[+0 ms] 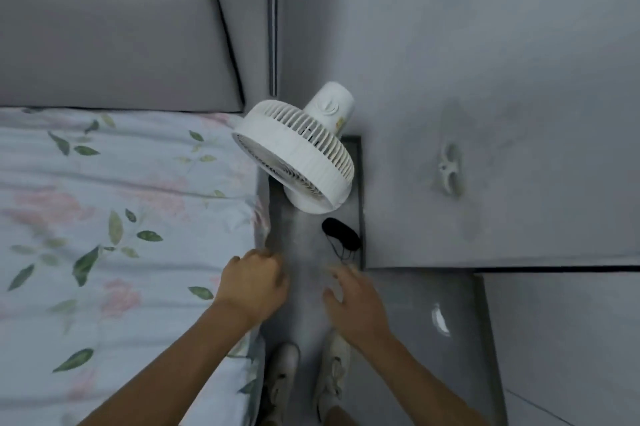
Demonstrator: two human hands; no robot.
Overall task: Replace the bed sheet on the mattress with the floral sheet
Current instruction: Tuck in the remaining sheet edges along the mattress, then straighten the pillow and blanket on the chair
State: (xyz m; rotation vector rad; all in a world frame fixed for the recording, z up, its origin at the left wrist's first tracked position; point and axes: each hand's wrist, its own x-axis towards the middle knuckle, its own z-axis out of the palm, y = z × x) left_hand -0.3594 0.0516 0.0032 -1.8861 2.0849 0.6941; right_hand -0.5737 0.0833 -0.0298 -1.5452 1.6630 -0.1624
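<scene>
Currently the floral sheet (114,217) lies spread over the mattress, filling the left half of the frame from the grey headboard (110,41) at upper left down to the bottom edge. Pale blue ground, pink blooms, green leaves; a few shallow creases run across it.

My left hand (251,287) sits at the sheet's right edge, lower centre of frame, fingers curled into a fist. It looks like it's gripping the sheet's hem where the cloth drops over the mattress side, though the fingertips are hidden, so I can't confirm the pinch.

My right hand (353,301) is just right of it, over the grey floor (304,242), apart from the sheet. Fingers are spread and relaxed, holding nothing; it's motion-blurred.

A white fan (301,151) stands in the gap between the bed and the grey cabinet (502,113), centre frame, head tilted toward the mattress. A black eye mask (341,229) with its strap lies on the floor just below the fan base, near the cabinet edge.

My two white shoes (280,377) are at bottom centre, beside the bed.
</scene>
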